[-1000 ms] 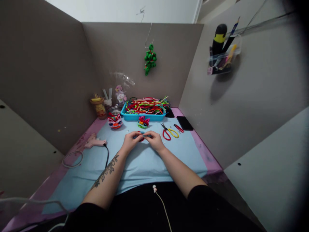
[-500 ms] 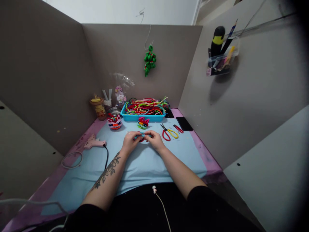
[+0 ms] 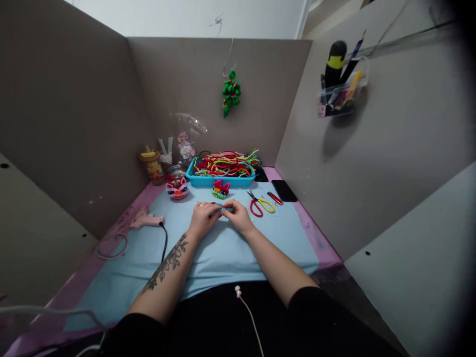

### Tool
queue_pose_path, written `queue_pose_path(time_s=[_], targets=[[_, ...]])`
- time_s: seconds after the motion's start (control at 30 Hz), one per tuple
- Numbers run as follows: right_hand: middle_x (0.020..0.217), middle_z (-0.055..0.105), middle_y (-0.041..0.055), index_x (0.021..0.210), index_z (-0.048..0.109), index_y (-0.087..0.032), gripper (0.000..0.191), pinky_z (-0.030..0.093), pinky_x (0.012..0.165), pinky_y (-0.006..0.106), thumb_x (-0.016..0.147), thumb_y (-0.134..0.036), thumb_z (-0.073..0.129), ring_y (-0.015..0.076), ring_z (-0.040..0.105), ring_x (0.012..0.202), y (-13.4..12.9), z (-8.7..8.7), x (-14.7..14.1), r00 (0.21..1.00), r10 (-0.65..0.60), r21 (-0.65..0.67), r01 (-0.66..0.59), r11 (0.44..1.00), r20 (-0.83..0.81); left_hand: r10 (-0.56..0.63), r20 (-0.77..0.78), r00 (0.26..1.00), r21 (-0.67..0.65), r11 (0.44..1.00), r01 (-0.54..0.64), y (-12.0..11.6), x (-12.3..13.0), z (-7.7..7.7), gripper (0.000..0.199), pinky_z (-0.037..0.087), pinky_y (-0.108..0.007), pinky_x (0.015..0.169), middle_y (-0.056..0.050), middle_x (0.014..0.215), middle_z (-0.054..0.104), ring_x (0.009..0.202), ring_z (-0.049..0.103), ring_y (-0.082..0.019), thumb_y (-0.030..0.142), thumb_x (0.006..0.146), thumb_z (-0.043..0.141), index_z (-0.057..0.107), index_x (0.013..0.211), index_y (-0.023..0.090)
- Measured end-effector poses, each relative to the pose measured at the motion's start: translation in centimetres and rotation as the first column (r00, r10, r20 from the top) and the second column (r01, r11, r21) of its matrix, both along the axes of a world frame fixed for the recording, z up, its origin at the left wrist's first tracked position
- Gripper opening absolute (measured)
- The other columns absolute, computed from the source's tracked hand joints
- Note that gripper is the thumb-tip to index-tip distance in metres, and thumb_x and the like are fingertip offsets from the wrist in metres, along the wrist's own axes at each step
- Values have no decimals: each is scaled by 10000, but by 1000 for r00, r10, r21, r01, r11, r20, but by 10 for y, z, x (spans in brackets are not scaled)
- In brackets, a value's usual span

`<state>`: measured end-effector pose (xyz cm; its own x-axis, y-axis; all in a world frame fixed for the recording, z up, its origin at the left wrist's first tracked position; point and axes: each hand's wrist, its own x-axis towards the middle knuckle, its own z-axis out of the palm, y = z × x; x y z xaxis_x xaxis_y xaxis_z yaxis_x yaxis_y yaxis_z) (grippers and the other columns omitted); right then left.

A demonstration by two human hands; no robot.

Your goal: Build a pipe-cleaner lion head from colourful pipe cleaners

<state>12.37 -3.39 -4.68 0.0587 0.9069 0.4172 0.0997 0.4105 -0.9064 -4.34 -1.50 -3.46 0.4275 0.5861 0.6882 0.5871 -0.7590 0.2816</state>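
Note:
My left hand (image 3: 203, 218) and my right hand (image 3: 238, 216) meet over the middle of the blue cloth, fingertips together. Both pinch a small blue fuzzy piece (image 3: 227, 209) with a bit of red at its far side; the fingers cover most of it. Just beyond them sits a pink-and-green woven head figure (image 3: 220, 189), and a pink-and-orange one (image 3: 177, 188) stands to its left. Scissors (image 3: 261, 203) with one red and one yellow handle lie open to the right of my right hand.
Behind is a blue tray (image 3: 223, 182) heaped with coloured fuzzy stems. A pink glue gun (image 3: 147, 218) with its cable lies left. A red cutter (image 3: 274, 198) and black phone (image 3: 284, 190) lie right. Grey partitions surround the table; a green ornament (image 3: 231, 94) hangs behind.
My left hand has turned slightly, its fingers now reaching further over the blue piece and hiding more of it. My right hand has hardly moved.

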Motion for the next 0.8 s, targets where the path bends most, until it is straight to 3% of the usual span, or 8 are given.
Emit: queue_pose_path(time_s=[0.13, 0.27, 0.6, 0.8], targets=[[681, 611, -11, 917, 597, -176, 291, 459, 506, 233, 709, -373, 649, 113, 544, 548, -1, 3, 1, 997, 47, -111, -53, 992, -59, 32, 11, 999, -15, 999, -32, -2, 0, 4, 157, 391, -360, 829, -55, 905, 721, 853, 629, -195, 301, 850, 574, 677, 937, 219], [553, 578, -29, 845, 606, -172, 247, 434, 470, 220, 706, -372, 647, 101, 512, 470, -3, 6, 1, 997, 50, -140, -58, 989, -54, 21, 16, 1000, -15, 1000, -21, -3, 1, 5, 165, 379, -363, 825, -57, 911, 720, 856, 628, -198, 307, 846, 581, 680, 950, 226], [584, 594, -22, 826, 620, -178, 200, 412, 511, 230, 702, -333, 644, 124, 541, 535, -4, 6, 1, 999, 23, -91, -21, 996, 27, 47, -58, 997, 50, 998, -44, -2, 0, 2, 149, 342, -377, 831, -43, 870, 720, 838, 619, -203, 329, 835, 600, 688, 916, 240], [643, 587, -27, 772, 616, -183, 174, 412, 542, 228, 686, -326, 664, 103, 508, 549, -5, 6, 0, 999, 43, -44, -43, 998, 1, 55, -51, 997, 15, 998, -55, -1, 0, 2, 158, 353, -370, 825, -52, 840, 719, 818, 612, -195, 345, 839, 590, 696, 885, 237]])
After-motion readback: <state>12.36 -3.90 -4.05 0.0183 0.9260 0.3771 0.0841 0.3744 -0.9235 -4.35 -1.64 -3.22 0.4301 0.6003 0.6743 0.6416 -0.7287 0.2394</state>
